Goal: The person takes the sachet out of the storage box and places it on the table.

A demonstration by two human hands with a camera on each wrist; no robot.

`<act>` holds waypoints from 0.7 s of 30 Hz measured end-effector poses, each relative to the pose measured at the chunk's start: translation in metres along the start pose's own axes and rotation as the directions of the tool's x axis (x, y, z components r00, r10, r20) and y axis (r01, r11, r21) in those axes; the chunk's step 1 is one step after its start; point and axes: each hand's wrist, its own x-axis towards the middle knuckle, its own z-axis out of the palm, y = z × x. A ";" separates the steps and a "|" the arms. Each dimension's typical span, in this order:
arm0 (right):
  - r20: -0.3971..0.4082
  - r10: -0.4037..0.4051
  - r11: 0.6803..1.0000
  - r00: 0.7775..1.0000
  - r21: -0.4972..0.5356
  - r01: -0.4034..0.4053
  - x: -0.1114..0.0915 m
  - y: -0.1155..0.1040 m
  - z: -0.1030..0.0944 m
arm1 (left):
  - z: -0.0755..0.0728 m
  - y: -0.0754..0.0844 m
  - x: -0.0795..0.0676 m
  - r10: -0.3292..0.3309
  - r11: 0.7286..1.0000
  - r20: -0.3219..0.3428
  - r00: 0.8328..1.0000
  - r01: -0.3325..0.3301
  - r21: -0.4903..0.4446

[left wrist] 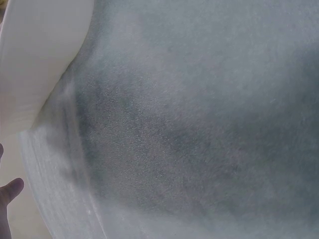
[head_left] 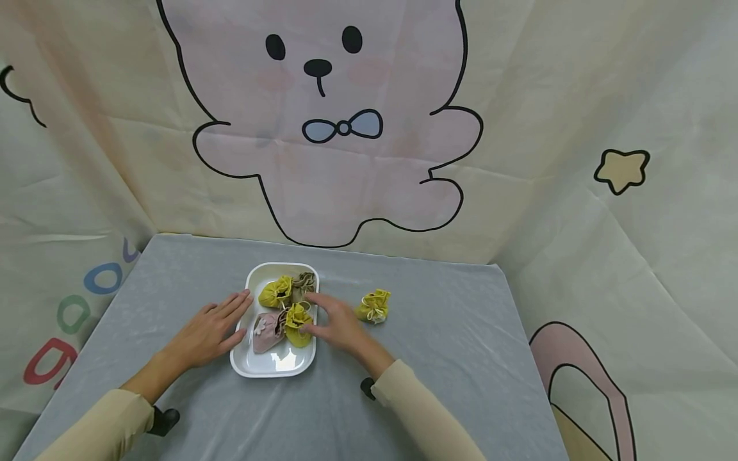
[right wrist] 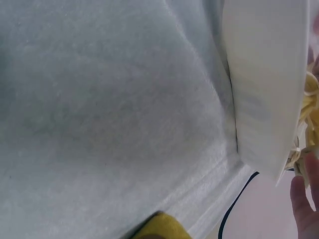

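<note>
A white rectangular tray (head_left: 271, 367) holds several small drawstring pouches. A yellow pouch (head_left: 275, 292) and an olive-brown pouch (head_left: 302, 286) lie at its far end. Nearer lie a pink pouch (head_left: 267, 333) with a pale flower and a second yellow pouch (head_left: 298, 325). My left hand (head_left: 213, 330) lies along the tray's left rim with fingers extended. From the right, my right hand (head_left: 337, 323) reaches over the rim, its thumb at the nearer yellow pouch and fingertips by the olive-brown one. In the right wrist view, fingertips (right wrist: 300, 199) show beside the pouches.
Another yellow pouch (head_left: 375, 306) lies on the grey cloth-covered table (head_left: 450, 346), just right of my right hand. Behind the table hangs a cream curtain (head_left: 519, 128) printed with a bear. Dark wrist bands (head_left: 164, 422) sit at both sleeves.
</note>
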 end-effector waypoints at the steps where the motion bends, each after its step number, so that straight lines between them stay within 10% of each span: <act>1: 0.007 0.000 1.000 1.000 0.000 0.000 0.000 0.000 0.001 | 0.000 0.000 0.000 -0.003 1.000 0.001 1.000 0.003 -0.002; 21: 0.121 0.070 0.993 0.990 -0.098 -0.059 0.005 -0.006 0.017 | 0.001 0.001 0.000 -0.003 1.000 -0.002 1.000 0.003 0.000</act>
